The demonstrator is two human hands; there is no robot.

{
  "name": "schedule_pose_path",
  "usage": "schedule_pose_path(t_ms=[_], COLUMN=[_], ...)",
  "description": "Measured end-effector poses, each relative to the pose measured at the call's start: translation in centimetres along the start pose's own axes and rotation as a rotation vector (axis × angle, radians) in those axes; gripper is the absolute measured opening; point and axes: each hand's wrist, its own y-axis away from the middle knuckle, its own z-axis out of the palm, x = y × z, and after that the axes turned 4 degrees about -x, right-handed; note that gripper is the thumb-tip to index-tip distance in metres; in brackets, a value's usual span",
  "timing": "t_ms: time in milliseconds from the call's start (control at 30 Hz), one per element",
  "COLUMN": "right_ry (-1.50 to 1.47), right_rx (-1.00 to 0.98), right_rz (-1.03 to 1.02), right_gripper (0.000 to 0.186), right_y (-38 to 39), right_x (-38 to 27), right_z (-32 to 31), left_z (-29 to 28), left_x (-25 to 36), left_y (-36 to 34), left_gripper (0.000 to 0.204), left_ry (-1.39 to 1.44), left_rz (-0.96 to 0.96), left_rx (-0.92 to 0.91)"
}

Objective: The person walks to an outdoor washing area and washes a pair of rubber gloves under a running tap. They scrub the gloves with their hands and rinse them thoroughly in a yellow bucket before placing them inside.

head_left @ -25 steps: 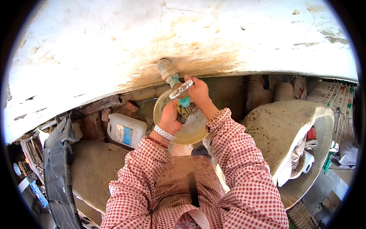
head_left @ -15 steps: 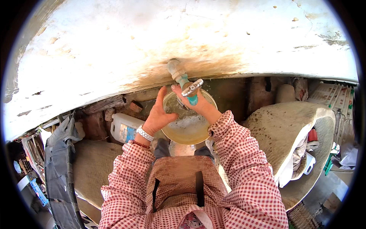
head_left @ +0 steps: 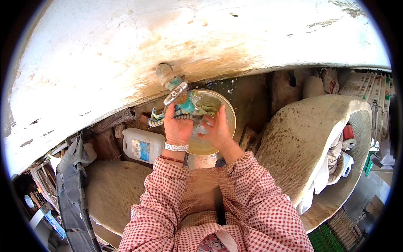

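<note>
Outdoor washing spot, at a pale, stained wall. Work in hand, as I judge it: rinsing a cloth under the tap.

Cloth: wet-looking, striped in blue, yellow, dark and white, with an olive-green part. Lies just below the metal tap with a teal spout and silver lever handle, partly above the round, pale-yellow-rimmed basin; one end sticks out left, past the basin rim.

Left hand: appears closed on the striped part, close under the handle. Firmness cannot be told; some fingers hidden.

Right hand: fingers spread and apart, over the basin beside the olive part. Contact with the cloth unclear.

Droplets hang beyond the basin's far rim; water is probably running.

Next move, my judgement: calls for the right fingers gathering the olive part while the left keeps its hold, knuckles clear of the handle.
</note>
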Motion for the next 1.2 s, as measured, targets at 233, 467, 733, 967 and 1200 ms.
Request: schedule_pose_path(t_ms=[233,467,733,967,1200], right_ry=[-0.066,0.411,1.022,0.490,1.773], right_rx=[-0.205,-0.498,-0.096,-0.293,-0.111], right_rz=[-0.275,-0.558,-0.289,-0.148,-0.599], right_gripper=[0.055,0.025,0.043,0.046,0.053], right_y=[-2.6,1.3,-6.9,-6.4,-5.3], right_x=[-2.2,2.3,-1.7,-3.4,3.5], right_z=[1.7,7.5,4.0,2.1,6.2], left_z=[0.8,-9.7,1.2,-2.1,-6.8], left_x=[-3.3,0.1,-1.7,-1.1,-0.9], left_y=[1.5,-3.2,1.4,-0.2,-2.7], left_gripper=[0.035,0.033,0.020,0.019,0.021], left_ry=[0.043,-0.036,-0.452,-0.300,-0.477], left_rz=[-0.086,-0.117,-0.335,-0.310,-0.042], left_rx=[0.178,-0.252,0.372,0.397,0.147])
